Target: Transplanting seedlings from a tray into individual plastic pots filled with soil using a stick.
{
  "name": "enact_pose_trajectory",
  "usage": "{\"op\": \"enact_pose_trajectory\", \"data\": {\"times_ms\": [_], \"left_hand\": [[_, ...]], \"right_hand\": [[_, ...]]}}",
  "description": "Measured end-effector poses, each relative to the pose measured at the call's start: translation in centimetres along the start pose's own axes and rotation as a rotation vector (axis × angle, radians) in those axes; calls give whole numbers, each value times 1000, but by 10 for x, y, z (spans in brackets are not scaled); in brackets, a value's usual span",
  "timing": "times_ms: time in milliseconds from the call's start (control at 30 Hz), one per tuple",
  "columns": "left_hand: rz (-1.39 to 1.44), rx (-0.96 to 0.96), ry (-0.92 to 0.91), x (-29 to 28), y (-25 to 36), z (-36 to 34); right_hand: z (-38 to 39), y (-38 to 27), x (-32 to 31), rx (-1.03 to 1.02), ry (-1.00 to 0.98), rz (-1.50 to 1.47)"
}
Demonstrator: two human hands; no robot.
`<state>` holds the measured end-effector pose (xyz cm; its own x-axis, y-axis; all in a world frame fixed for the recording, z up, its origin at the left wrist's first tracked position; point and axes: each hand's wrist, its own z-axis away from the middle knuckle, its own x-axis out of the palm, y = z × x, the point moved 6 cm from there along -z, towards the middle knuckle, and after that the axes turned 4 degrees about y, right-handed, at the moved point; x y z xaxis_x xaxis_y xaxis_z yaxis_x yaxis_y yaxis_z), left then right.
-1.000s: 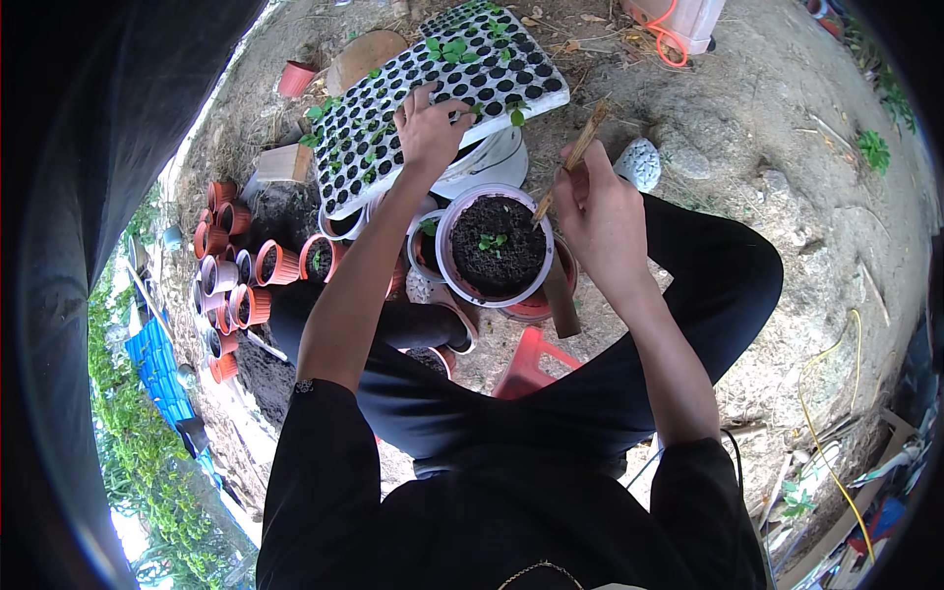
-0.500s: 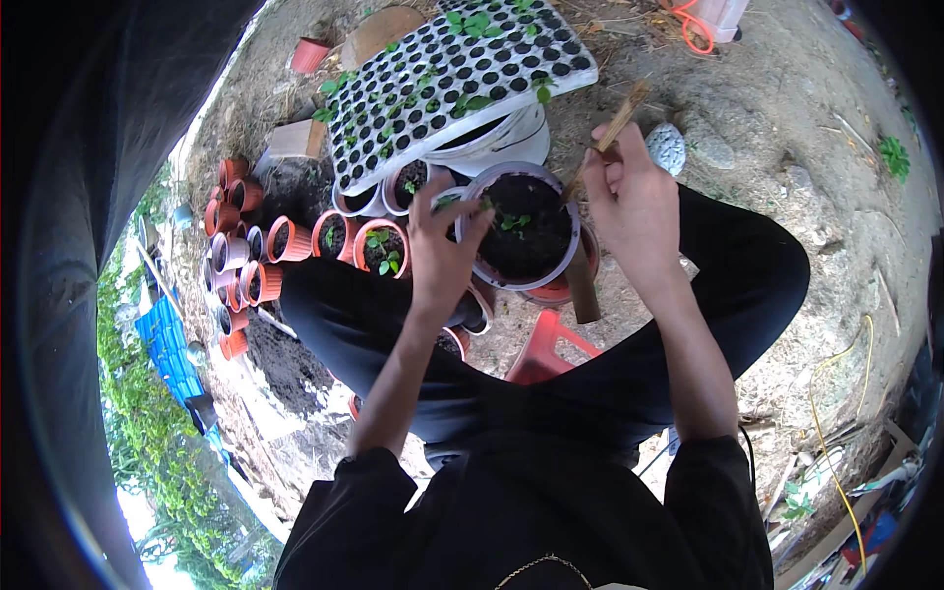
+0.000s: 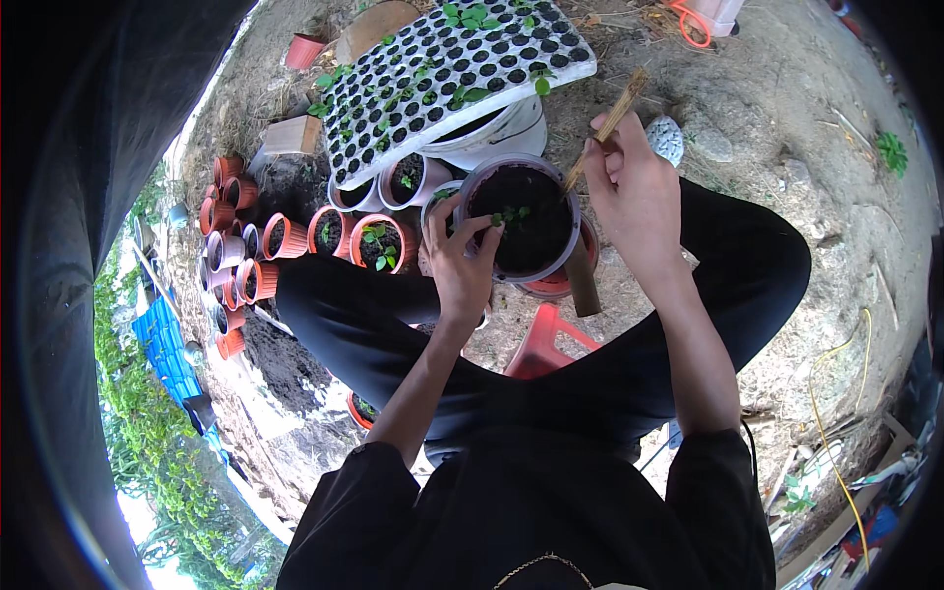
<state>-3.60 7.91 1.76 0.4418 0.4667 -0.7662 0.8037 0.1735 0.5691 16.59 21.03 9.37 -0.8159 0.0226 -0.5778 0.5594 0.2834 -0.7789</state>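
A round pale-rimmed pot (image 3: 462,187) full of dark soil stands between my knees, with a small green seedling (image 3: 510,216) near its middle. My left hand (image 3: 460,258) reaches over the pot's left rim. Its thumb and forefinger are drawn together at the seedling's left leaf; the fingertips partly cover what they pinch. My right hand (image 3: 634,187) is closed round a thin strip of split wood or bamboo (image 3: 623,106), held slanting. The strip's lower end is at the pot's right rim, its frayed upper end above my fist.
A white seedling tray (image 3: 462,74) with many cells rests tilted on a white bucket (image 3: 506,138). Potted seedlings (image 3: 382,244) and brown pots (image 3: 285,238) crowd the left. A red plastic stool (image 3: 541,344) and a brown upright piece (image 3: 582,283) are below the pot. A whitish stone (image 3: 665,141) lies right.
My left hand has moved right and slightly down, its fingertips now at the seedling. The right hand keeps the strip at the rim, almost unmoved.
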Motion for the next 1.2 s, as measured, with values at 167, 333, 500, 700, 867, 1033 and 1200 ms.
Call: {"op": "enact_pose_trajectory", "data": {"times_ms": [167,333,500,700,867,1033,1200], "left_hand": [[-54,71,43,0,9,4],[-93,95,75,-1,9,5],[-91,98,112,-2,9,7],[-87,79,90,1,5,9],[-105,82,66,4,4,10],[-119,90,49,3,7,8],[-120,92,25,5,8,8]], "right_hand": [[0,1,0,17,-8,-9],[0,0,0,-16,7,-12],[0,0,1,-33,15,7],[0,-2,0,-47,22,-1],[0,-2,1,-41,12,-6],[0,-2,1,-46,12,2],[-1,-3,0,-39,7,9]]}}
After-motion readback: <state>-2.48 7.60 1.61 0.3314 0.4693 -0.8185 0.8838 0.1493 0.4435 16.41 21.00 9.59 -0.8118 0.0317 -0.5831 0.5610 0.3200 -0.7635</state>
